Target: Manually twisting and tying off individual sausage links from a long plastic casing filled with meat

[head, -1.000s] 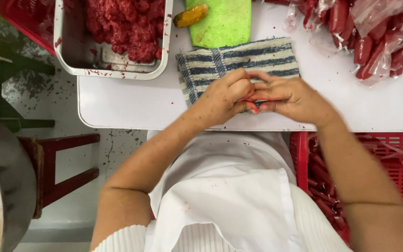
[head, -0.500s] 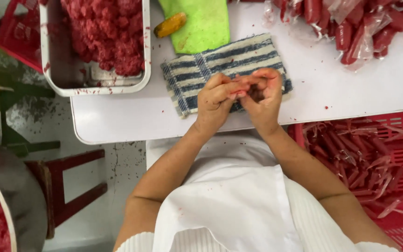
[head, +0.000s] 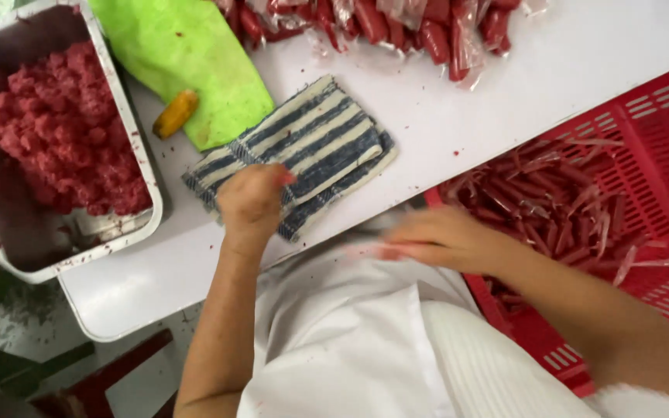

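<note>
Left hand (head: 251, 203) on striped cloth (head: 303, 147) edge

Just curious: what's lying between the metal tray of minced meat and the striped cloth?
Head view: a green sheet with a small orange piece on it.

A white table (head: 505, 93) carries everything here. At its left end sits a metal tray (head: 137, 151) of minced red meat. Beside the tray lies a green sheet (head: 187, 54) with a small orange piece (head: 175, 114) on it. A striped cloth (head: 311, 147) lies near the front edge. Wrapped red sausages (head: 396, 23) are heaped along the far edge.
</note>
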